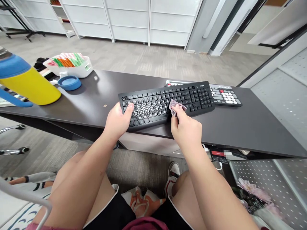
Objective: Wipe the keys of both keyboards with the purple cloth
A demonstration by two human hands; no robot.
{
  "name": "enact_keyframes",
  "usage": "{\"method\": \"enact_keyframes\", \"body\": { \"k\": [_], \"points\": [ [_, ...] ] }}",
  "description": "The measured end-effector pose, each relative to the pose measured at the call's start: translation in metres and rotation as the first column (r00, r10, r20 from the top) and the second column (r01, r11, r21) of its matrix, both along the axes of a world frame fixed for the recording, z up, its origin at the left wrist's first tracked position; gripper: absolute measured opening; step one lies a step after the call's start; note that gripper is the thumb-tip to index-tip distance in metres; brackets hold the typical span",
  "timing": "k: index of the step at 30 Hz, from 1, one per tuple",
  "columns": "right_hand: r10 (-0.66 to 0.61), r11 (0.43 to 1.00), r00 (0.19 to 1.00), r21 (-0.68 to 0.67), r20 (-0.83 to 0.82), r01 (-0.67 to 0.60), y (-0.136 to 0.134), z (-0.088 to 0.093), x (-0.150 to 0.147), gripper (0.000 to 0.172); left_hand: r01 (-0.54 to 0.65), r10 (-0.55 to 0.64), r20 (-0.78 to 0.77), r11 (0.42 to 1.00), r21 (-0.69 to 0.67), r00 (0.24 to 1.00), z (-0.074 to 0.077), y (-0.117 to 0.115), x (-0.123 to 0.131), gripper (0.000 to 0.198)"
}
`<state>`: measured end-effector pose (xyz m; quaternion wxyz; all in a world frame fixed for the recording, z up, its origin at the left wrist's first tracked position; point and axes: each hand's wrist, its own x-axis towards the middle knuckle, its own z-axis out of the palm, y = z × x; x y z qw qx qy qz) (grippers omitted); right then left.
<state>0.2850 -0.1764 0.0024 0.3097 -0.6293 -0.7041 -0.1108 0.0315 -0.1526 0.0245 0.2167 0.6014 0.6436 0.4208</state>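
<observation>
A black keyboard is tilted a little over the front part of the dark desk. My left hand grips its left end, thumb on top near the left keys and the other fingers hidden underneath. In my right hand is a small folded patterned cloth, pinched by the fingers and pressed on the keys right of the middle. Behind the black keyboard, partly covered by it, lies a second keyboard with grey, white and red keys.
On the left of the desk stand a yellow and blue tumbler, a blue lid and a white basket of colourful packets. A perforated panel bounds the right side. Below the desk's right edge are pink flowers.
</observation>
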Motion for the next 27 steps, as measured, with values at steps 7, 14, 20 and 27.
{"method": "enact_keyframes", "body": {
  "k": [7, 14, 20, 27],
  "points": [
    [0.003, 1.000, 1.000, -0.012, 0.005, -0.003, 0.0008, -0.0003, -0.0001, 0.041, -0.004, 0.004, -0.014, 1.000, 0.001, 1.000, -0.0004, -0.0002, 0.0013, 0.045],
    [-0.009, 1.000, 1.000, -0.002, 0.017, 0.009, 0.0011, -0.0014, -0.0006, 0.040, -0.004, 0.004, -0.024, 1.000, -0.009, 1.000, -0.0005, -0.0004, 0.0004, 0.046],
    [0.003, 1.000, 1.000, -0.002, 0.005, -0.003, 0.0006, -0.0028, -0.0005, 0.041, -0.005, 0.005, -0.022, 1.000, -0.002, 1.000, -0.0005, -0.0011, 0.0008, 0.045],
    [0.001, 1.000, 1.000, -0.012, 0.009, -0.001, 0.0003, -0.0018, -0.0012, 0.041, -0.007, 0.007, -0.026, 1.000, -0.004, 1.000, -0.0002, -0.0004, 0.0014, 0.045]
  ]
}}
